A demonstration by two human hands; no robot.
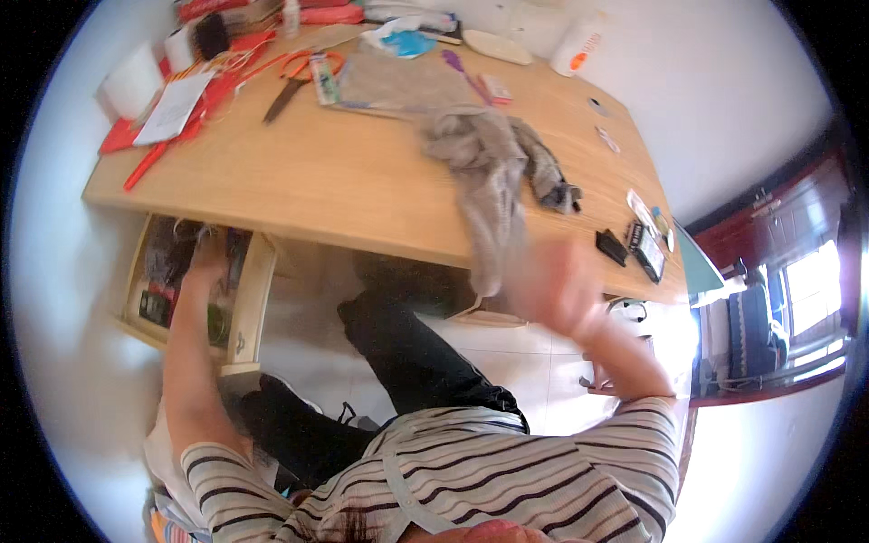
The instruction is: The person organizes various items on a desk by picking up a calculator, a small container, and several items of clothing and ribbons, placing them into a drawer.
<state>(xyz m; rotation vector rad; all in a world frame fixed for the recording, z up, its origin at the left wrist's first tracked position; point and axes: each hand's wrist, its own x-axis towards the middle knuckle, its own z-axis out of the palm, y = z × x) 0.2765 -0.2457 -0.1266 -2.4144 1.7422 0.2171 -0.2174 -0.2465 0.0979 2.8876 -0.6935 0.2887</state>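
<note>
My left hand [210,261] is down inside the pulled-out desk drawer [250,299], among dark, jumbled contents. Its fingers are lost among them, so I cannot make out what they touch. Smeared by motion, my right hand [559,288] is at the desk's front edge, beside a grey-brown cloth [484,172] that lies crumpled on the top and droops over the edge. The blur hides whether those fingers grip the cloth. Behind the crumpled part, a flat grey cloth [407,83] is spread out.
On the wooden desk [344,181], orange-handled scissors [288,98] lie at left near a white paper roll [134,83]. A small black box [646,253] and a black object [612,246] sit at the right edge. A white bottle [576,47] stands at the back.
</note>
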